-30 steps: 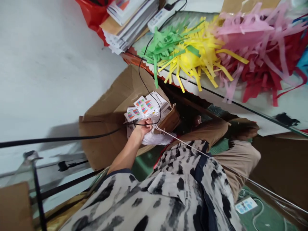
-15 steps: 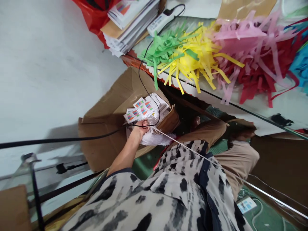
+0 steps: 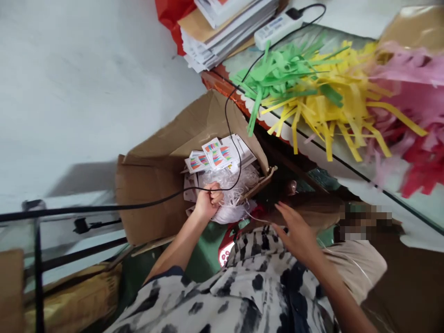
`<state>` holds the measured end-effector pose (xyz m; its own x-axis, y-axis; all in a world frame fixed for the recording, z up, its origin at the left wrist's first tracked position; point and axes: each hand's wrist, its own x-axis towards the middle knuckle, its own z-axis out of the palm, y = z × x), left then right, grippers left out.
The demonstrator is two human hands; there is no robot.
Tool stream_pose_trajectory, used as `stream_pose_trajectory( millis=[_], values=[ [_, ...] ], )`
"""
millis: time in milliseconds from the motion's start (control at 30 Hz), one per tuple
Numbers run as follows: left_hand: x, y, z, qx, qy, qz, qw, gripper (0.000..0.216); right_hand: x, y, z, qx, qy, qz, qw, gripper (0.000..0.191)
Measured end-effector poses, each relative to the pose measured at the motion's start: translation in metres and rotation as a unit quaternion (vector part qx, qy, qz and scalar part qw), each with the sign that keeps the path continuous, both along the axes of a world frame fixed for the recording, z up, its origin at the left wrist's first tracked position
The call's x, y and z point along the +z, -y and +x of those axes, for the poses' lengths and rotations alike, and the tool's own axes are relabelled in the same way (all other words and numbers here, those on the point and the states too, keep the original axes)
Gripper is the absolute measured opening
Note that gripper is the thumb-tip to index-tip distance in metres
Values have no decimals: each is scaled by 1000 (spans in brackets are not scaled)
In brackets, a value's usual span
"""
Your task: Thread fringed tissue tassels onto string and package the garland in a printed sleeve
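My left hand [image 3: 210, 201] is closed in a fist at the near side of a cardboard box [image 3: 149, 203], on a bundle of white string [image 3: 231, 210]. The fingers curl round strands of it, though the grip itself is partly hidden. Loose strands trail from the bundle toward my right hand [image 3: 294, 231], whose fingers are stretched out and apart in front of my shirt. Inside the box, printed cards [image 3: 218, 155] with bright fringe pictures lie behind the string. A black cable [image 3: 166, 196] crosses just over my left fingers.
Green tissue fringe [image 3: 277, 74], yellow fringe [image 3: 329, 101] and pink fringe [image 3: 405, 69] hang over the glass table edge. A power strip [image 3: 277, 30] and a stack of papers [image 3: 222, 39] sit behind. The wall [image 3: 86, 83] stands at the left.
My right hand has come into view from the lower right. The white string, earlier stretched taut to the lower right, now hangs slack. The view has shifted, so the table things appear farther right.
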<state>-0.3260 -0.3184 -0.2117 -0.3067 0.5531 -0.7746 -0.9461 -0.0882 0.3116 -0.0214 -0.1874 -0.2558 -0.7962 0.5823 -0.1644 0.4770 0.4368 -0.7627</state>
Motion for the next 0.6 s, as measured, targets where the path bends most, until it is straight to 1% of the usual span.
stream_pose_trajectory(
  millis=[67,100,133,200,233,300,333,367,400,467,567,600],
  values=[
    [-2,0,0,2,14,2,1000,37,-14,8,-41,49,28,-86,995,72],
    [-3,0,0,2,22,2,1000,36,-21,13,-59,65,42,-136,988,78],
    [-4,-1,0,3,29,2,1000,36,-26,17,-73,82,51,-162,982,80],
    [-4,-2,-1,10,40,1,999,36,-32,23,-85,104,68,-205,971,73],
    [-5,-2,-3,16,44,0,999,37,-31,24,-85,115,72,-221,966,64],
    [-5,-4,-8,32,54,-3,998,37,-23,21,-75,132,74,-254,955,42],
    [-6,-4,-11,39,61,-7,997,37,-16,18,-67,125,68,-265,954,37],
    [-8,-6,-14,44,70,-12,996,36,-7,14,-58,102,60,-270,956,41],
    [-9,-7,-16,47,81,-19,995,35,4,11,-48,55,45,-269,960,45],
    [-13,-11,-20,45,110,-36,992,30,26,3,-24,-45,24,-239,970,53],
    [-18,-19,-21,38,147,-66,986,23,59,-10,24,-106,0,-204,973,55],
    [-19,-21,-20,38,155,-76,984,22,69,-15,43,-145,-3,-191,971,52]
  ],
)
